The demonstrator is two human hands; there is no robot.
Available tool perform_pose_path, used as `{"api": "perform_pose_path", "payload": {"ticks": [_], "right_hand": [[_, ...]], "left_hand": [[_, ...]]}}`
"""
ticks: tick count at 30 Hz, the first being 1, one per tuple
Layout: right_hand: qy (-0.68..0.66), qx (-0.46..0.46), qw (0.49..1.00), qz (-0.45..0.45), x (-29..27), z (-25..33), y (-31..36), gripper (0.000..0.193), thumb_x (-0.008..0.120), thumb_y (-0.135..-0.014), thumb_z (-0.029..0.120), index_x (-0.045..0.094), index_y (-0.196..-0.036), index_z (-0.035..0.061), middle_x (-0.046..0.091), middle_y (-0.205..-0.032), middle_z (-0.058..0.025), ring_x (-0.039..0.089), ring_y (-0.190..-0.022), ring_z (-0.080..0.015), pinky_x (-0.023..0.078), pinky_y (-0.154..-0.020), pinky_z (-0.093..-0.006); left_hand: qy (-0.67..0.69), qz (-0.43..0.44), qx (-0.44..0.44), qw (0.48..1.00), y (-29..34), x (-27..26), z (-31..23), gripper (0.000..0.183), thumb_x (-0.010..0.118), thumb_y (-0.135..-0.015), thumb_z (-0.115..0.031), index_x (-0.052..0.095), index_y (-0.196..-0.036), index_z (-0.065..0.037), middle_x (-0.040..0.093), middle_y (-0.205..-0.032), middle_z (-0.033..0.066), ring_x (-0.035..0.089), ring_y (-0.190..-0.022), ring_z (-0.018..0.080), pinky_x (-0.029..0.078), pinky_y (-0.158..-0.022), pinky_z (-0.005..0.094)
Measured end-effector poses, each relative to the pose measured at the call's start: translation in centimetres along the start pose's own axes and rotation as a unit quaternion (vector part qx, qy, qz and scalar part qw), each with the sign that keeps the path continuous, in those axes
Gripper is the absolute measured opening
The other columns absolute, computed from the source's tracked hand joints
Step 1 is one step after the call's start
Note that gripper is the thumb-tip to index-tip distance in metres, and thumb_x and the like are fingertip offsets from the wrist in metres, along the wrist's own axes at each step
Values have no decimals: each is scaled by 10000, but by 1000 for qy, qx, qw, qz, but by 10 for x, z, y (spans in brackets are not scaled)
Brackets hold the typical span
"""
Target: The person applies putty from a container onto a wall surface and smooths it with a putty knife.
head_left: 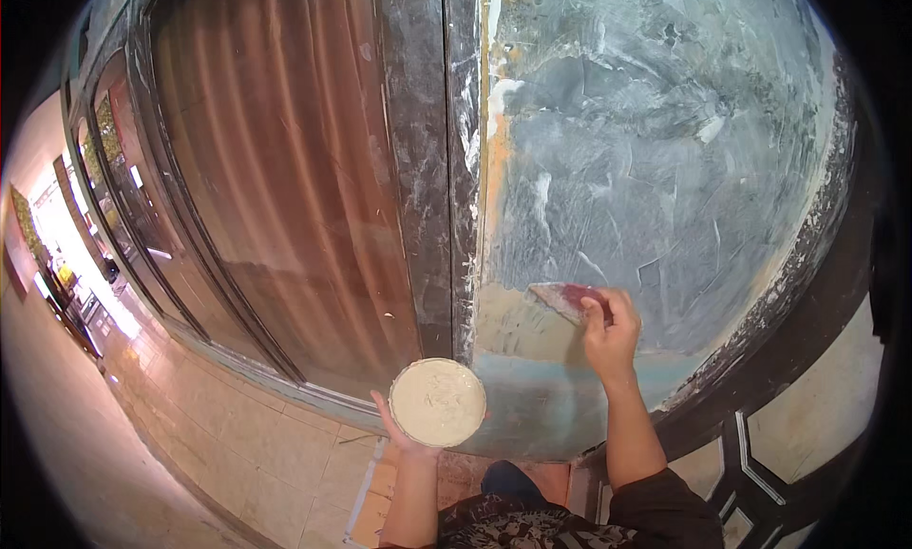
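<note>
My left hand supports a round tub of cream-coloured putty from beneath, its thumb up against the side. The putty's surface looks smooth with some marks near the middle. In my right hand is a putty scraper, pinched between thumb and fingers. Its blade is reddish and smeared with pale putty, and it rests at or very near the wall. Grey, streaky filler covers most of that wall. Around the scraper lies a beige patch, with a bluish-green strip below it.
To the left, a dark-framed window has a reddish-brown curtain behind its glass. A dark post splattered white divides it from the wall. Dark panelled woodwork stands at lower right. A tiled floor runs left toward a bright opening.
</note>
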State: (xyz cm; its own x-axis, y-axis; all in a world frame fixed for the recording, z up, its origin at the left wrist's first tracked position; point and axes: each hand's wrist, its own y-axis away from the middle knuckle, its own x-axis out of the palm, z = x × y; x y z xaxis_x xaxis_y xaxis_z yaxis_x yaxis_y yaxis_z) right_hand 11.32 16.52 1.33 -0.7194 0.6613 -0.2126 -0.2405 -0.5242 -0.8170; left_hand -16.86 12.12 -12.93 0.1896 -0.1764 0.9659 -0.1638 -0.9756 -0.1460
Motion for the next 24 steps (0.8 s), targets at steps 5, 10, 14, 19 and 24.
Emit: {"api": "perform_pose_path", "payload": {"ticks": [5, 10, 14, 19, 24], "right_hand": [[71, -43, 996, 23, 11, -5, 12, 55, 726, -891, 25, 694, -931, 5, 701, -875, -136, 616, -801, -322, 491, -710, -409], [21, -5, 1000, -19, 4, -7, 4, 67, 731, -891, 29, 695, -941, 4, 694, -866, -140, 618, -799, -326, 492, -708, -410], [29, -5, 999, 15, 5, -12, 17, 73, 732, -887, 32, 698, -946, 6, 699, -868, -146, 634, -808, -333, 502, -713, -412], [52, 15, 999, 0, 5, -12, 8, 73, 725, -900, 50, 695, -949, 6, 686, -867, -149, 630, -802, -334, 500, -709, -411], [15, 30, 999, 1, -3, -10, 14, 72, 730, -901, 34, 690, -952, 3, 673, -873, -145, 634, -802, -316, 496, -697, -393]], "left_hand": [[-17, -26, 8, 999, -4, -16, -2, 972, 317, -923, -865, 434, -1540, -124, 410, -1597, 182, 451, -1395, 493, 374, -983, 859], [-33, -31, 15, 999, -4, -14, 1, 970, 316, -935, -853, 441, -1531, -98, 438, -1577, 184, 471, -1389, 477, 429, -1026, 776], [-27, -46, 37, 998, -3, -19, 2, 948, 315, -936, -850, 432, -1541, -129, 414, -1593, 173, 439, -1406, 494, 394, -978, 846], [-26, -13, -2, 1000, 5, -6, 2, 935, 316, -940, -843, 441, -1535, -132, 422, -1590, 161, 441, -1406, 484, 378, -987, 855], [-8, -3, 1, 1000, 4, -7, 0, 921, 314, -946, -837, 447, -1531, -139, 425, -1589, 157, 449, -1397, 482, 365, -984, 867]]}}
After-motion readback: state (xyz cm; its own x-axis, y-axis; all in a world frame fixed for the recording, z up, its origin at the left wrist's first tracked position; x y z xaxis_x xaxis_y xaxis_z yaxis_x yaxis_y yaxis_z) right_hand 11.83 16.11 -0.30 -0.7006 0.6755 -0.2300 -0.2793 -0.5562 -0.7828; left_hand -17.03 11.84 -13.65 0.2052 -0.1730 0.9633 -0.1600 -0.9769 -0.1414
